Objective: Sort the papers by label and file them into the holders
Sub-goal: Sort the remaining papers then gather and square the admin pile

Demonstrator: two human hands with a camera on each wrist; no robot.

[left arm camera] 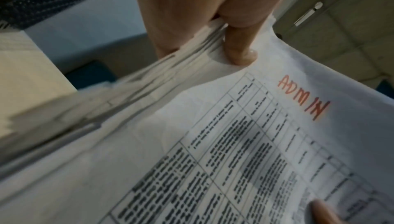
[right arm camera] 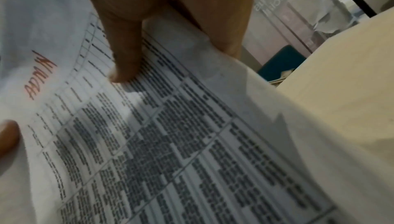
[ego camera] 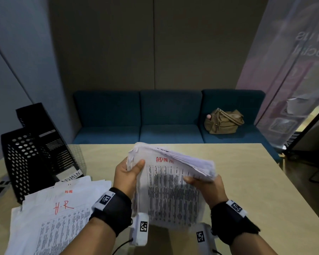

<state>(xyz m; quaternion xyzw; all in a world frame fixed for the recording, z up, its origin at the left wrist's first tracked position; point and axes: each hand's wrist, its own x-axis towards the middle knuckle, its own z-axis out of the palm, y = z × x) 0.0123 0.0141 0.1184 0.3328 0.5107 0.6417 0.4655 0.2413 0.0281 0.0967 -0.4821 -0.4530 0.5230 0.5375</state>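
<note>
The printed table text on the ADMIN sheet [ego camera: 170, 192] is staying too blurred to read in every view. The left hand [ego camera: 126, 174] is hiding its fingers behind the held stack [ego camera: 189, 162]. The HR pile [ego camera: 50, 221] is running off the near edge. The far holder [ego camera: 36, 116] is showing no readable label.

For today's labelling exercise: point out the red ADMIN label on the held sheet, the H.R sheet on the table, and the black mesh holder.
ADMIN label [left arm camera: 303, 98], left wrist view, on the red lettering.
H.R sheet [ego camera: 63, 207], head view, on its red lettering.
Black mesh holder [ego camera: 19, 157], head view, on its perforated side wall.
</note>
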